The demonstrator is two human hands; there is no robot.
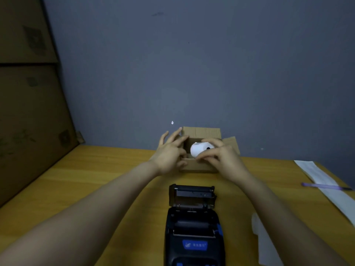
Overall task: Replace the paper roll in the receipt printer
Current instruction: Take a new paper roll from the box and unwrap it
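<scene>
A black receipt printer (pixel 193 227) with a blue label lies on the wooden table near me, its lid (pixel 192 196) flipped open and the paper bay showing no roll. Beyond it stands a small open cardboard box (pixel 201 131). My right hand (pixel 221 158) grips a white paper roll (pixel 199 149) just above the box opening. My left hand (pixel 171 150) rests on the box's left side, fingers spread against its flap.
Big cardboard boxes (pixel 28 112) are stacked at the left. A long white paper strip (pixel 326 181) with a purple pen (pixel 324 186) on it lies at the right. Another white paper piece (pixel 257 225) lies right of the printer. A grey wall stands behind.
</scene>
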